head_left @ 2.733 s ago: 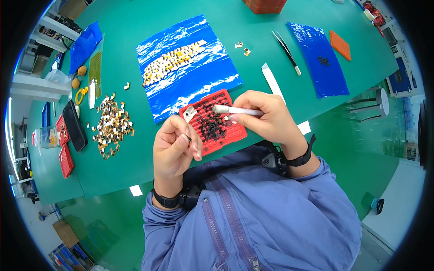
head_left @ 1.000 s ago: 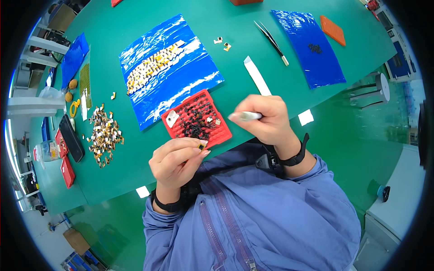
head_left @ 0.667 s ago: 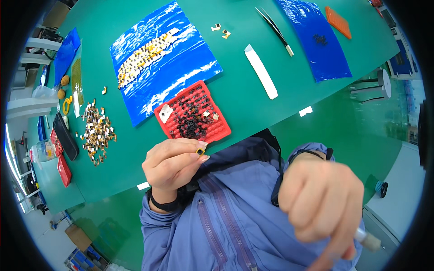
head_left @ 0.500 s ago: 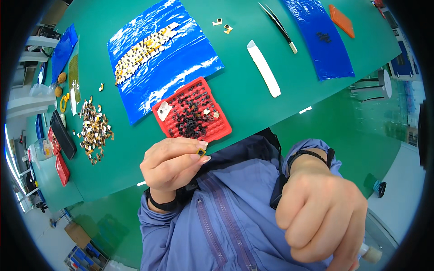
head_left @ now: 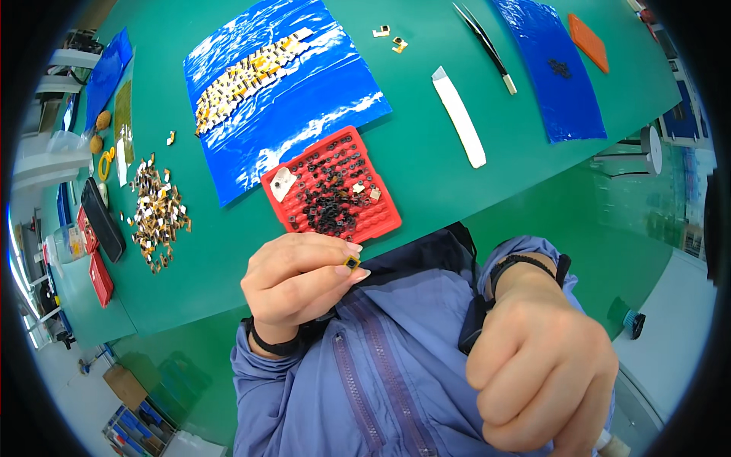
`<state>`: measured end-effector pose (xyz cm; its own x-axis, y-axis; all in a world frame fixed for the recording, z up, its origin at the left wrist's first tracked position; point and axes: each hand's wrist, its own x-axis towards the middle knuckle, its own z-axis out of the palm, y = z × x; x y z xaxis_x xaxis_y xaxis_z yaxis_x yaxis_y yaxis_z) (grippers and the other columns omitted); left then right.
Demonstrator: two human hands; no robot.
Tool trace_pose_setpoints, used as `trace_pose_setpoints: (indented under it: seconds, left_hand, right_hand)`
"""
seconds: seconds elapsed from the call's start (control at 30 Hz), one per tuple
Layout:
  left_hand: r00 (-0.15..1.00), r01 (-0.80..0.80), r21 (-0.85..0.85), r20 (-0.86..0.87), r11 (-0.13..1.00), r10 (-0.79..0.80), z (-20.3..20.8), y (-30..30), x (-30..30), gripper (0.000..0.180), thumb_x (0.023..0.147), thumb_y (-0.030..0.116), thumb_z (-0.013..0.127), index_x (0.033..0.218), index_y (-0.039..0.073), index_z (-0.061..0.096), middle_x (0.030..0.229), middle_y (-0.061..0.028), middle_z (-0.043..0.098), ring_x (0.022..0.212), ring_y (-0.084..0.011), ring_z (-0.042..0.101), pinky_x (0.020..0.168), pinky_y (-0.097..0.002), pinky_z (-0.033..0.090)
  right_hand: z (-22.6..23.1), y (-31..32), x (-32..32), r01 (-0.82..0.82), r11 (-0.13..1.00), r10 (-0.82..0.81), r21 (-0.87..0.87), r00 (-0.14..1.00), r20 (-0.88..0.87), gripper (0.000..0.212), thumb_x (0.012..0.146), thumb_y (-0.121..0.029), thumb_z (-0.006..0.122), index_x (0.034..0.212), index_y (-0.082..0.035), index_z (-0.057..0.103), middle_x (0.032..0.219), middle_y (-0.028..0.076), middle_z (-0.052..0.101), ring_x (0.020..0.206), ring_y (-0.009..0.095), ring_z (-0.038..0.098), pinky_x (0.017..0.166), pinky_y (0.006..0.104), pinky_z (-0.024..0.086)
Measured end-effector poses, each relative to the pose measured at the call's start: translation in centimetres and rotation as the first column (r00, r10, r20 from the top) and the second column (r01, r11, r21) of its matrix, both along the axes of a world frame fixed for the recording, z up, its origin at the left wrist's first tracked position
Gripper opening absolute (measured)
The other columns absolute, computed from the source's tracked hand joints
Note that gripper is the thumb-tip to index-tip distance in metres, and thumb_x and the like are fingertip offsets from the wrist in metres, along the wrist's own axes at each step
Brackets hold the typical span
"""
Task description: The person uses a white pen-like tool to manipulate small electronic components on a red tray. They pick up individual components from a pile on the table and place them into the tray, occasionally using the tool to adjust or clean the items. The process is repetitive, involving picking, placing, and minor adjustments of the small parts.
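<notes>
Between the thumb and fingertips of my left hand [head_left: 301, 282] is a small square component [head_left: 352, 263], gold-edged with a dark centre. That hand is just off the near edge of a red tray [head_left: 386, 218], which holds many small black pieces [head_left: 327, 209] and a few pale ones. My right hand [head_left: 544, 365] is raised close in front of me, off the table at the right. Its fingers are curled closed, and their tips are hidden, so whatever they may hold cannot be seen.
A blue sheet [head_left: 304, 114] carries rows of small gold-and-white components [head_left: 251, 76]. A loose pile of similar parts [head_left: 158, 217] lies left. Tweezers [head_left: 487, 46], a white strip [head_left: 461, 122], another blue sheet [head_left: 563, 114] and an orange block [head_left: 588, 42] lie right. A black case [head_left: 105, 221] is far left.
The view has shifted slightly, so the table things appear a little to the right. My left hand still pinches the component, and my right hand stays curled.
</notes>
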<state>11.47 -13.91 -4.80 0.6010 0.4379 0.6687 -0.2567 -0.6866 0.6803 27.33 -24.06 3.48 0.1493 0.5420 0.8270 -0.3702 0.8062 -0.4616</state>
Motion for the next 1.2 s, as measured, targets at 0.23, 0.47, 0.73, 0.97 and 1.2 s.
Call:
trace_pose_setpoints:
  seconds: [0.23,0.47,0.73,0.97,1.2]
  left_hand:
    - [1.000,-0.002,-0.003,-0.002,1.000,0.002,-0.1,-0.1,0.0,0.027,0.061,-0.003,0.076,0.078,0.002,0.057,0.073,-0.0110,0.062,0.067,-0.0243,0.066,0.053,-0.0292,0.054]
    - [0.991,-0.087,-0.050,-0.101,0.995,0.082,0.7,0.0,-0.9,0.019,0.066,-0.008,0.069,0.078,0.000,0.057,0.073,-0.0114,0.063,0.066,-0.0230,0.065,0.055,-0.0286,0.052]
    - [0.800,-0.339,-0.026,-0.533,0.941,0.273,7.1,2.2,-5.3,0.010,0.074,-0.006,0.062,0.079,-0.001,0.056,0.072,-0.0096,0.060,0.064,-0.0195,0.060,0.059,-0.0273,0.047]
    - [0.698,-0.145,0.180,-0.678,0.973,0.230,9.7,9.4,0.5,0.008,0.080,0.005,0.060,0.082,0.001,0.054,0.079,-0.0094,0.053,0.077,-0.0213,0.054,0.068,-0.0301,0.044]
    - [0.663,-0.139,0.388,-0.647,0.911,0.377,3.1,15.2,5.2,0.011,0.076,0.014,0.065,0.079,0.005,0.059,0.092,-0.0139,0.052,0.092,-0.0318,0.048,0.084,-0.0390,0.039]
  right_hand:
    - [0.1,0.5,0.3,-0.033,0.997,0.027,0.067,0.996,0.085,0.038,0.095,-0.031,0.040,0.086,-0.010,0.070,0.054,-0.002,0.041,0.041,0.006,0.030,0.037,0.0201,0.018]
    - [0.9,-0.2,1.2,-0.097,0.995,0.095,0.007,0.988,0.122,0.037,0.093,-0.036,0.044,0.089,-0.009,0.070,0.056,0.000,0.044,0.040,0.007,0.033,0.036,0.0209,0.020]
    - [-4.4,-0.2,5.5,0.236,0.825,-0.010,-0.513,0.914,0.406,0.056,0.092,-0.047,0.040,0.105,0.002,0.062,0.054,0.003,0.049,0.045,0.010,0.046,0.042,0.0259,0.036]
    - [-8.4,1.1,5.4,0.310,0.713,-0.046,-0.628,0.915,0.400,0.029,0.093,-0.023,0.050,0.105,0.000,0.061,0.059,-0.002,0.047,0.052,0.004,0.039,0.047,0.0213,0.032]
    - [-8.8,0.7,5.7,0.201,0.737,-0.032,-0.645,0.964,0.263,0.028,0.093,-0.024,0.050,0.104,0.000,0.061,0.059,-0.003,0.046,0.052,0.003,0.037,0.047,0.0201,0.030]
